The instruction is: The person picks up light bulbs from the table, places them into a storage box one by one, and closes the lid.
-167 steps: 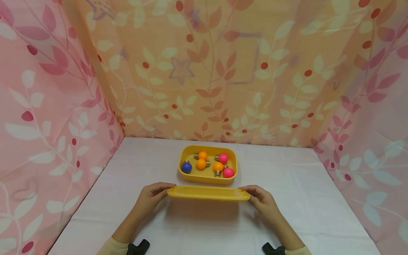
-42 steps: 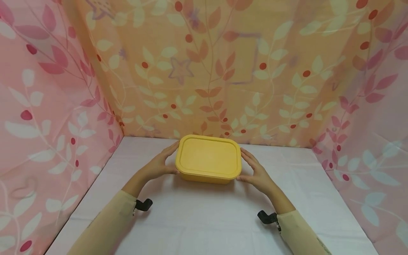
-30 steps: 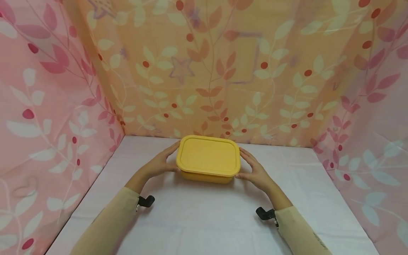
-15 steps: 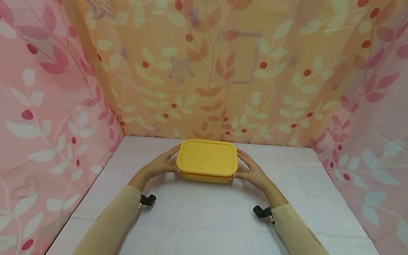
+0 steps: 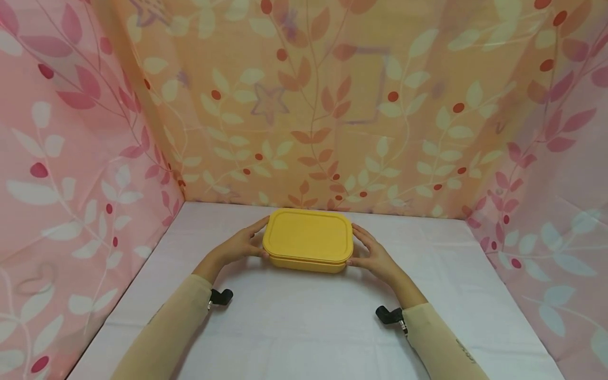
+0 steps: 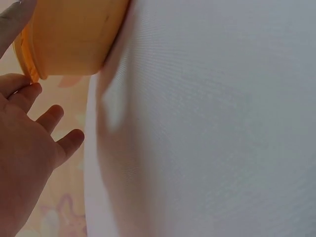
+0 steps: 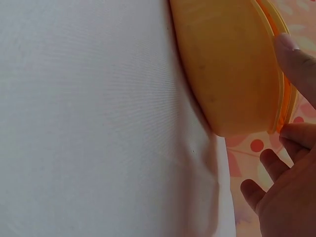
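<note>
A yellow plastic lid [image 5: 307, 235] lies over a yellow rectangular box [image 5: 307, 265] at the far middle of the table. My left hand [image 5: 237, 246] holds the lid's left end, thumb at the near corner and fingers at the far one. At the opposite end my right hand [image 5: 380, 259] grips the lid the same way. In the right wrist view a narrow gap runs between the lid's edge [image 7: 291, 94] and the rim of the box [image 7: 232, 69]. From the left, the box wall [image 6: 74, 39] stands on the cloth. The box's inside is hidden.
White cloth [image 5: 304, 327] covers the table. A patterned orange curtain [image 5: 309, 105] hangs right behind the box, with pink curtains at the left [image 5: 71, 158] and right [image 5: 560, 184]. A black wrist mount [image 5: 220, 296] sits on the left sleeve, another [image 5: 389, 315] on the right.
Earlier, both hands held the lid in front of the uncovered box, which held several coloured bulbs. The lid has moved forward over the box, then settled lower onto it, both hands still holding its ends.
</note>
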Tool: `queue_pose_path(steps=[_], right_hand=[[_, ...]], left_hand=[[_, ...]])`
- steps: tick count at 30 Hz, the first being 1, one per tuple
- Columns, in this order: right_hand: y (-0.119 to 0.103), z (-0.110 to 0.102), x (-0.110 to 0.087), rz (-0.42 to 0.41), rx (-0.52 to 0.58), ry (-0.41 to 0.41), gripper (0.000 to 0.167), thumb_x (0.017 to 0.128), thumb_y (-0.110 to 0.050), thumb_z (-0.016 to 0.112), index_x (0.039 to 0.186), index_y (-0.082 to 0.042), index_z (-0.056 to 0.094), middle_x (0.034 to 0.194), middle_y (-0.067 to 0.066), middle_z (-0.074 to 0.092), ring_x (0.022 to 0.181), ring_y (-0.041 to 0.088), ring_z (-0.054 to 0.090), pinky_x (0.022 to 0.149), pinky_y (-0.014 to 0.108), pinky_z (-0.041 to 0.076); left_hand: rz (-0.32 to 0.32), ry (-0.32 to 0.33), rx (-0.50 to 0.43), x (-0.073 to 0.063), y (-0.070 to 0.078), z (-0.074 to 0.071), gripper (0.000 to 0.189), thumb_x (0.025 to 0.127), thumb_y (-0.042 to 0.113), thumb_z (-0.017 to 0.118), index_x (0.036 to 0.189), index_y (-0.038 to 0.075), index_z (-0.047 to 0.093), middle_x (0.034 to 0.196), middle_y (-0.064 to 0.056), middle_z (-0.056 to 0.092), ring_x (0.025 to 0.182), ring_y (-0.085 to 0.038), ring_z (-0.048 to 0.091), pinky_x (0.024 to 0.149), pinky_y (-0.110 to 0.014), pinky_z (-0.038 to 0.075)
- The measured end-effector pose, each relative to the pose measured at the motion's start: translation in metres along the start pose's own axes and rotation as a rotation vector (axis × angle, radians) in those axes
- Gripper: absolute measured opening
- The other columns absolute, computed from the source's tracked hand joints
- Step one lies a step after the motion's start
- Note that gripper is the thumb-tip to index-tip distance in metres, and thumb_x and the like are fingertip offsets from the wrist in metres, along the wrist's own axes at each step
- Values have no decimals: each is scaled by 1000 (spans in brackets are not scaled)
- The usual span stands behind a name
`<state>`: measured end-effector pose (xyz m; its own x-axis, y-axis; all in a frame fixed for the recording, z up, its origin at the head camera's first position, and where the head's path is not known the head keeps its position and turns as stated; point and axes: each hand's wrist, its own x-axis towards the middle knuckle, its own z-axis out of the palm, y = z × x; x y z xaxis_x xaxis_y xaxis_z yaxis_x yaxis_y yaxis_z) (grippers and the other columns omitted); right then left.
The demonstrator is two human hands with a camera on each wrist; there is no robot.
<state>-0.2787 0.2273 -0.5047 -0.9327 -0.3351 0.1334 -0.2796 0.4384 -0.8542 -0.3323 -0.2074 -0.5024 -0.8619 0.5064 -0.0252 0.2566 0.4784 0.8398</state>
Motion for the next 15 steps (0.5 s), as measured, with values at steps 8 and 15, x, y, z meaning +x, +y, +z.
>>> queue_pose_path(steps=[8, 15], right_hand=[[7, 1, 0, 6, -24, 8, 103, 76, -35, 92, 161, -21, 36, 171, -1, 22, 159, 27, 10, 123, 68, 9], [8, 2, -4, 15, -12, -6, 105, 75, -34, 93, 162, -18, 34, 171, -3, 22, 159, 27, 10, 124, 66, 10]], left_hand=[[-21, -11, -47, -3, -1, 2, 120, 71, 41, 94, 165, 36, 18, 171, 11, 16, 160, -26, 6, 126, -62, 7], [-19, -19, -60, -5, -5, 7, 118, 74, 41, 93, 165, 37, 18, 170, 15, 15, 159, -29, 8, 126, -62, 11]])
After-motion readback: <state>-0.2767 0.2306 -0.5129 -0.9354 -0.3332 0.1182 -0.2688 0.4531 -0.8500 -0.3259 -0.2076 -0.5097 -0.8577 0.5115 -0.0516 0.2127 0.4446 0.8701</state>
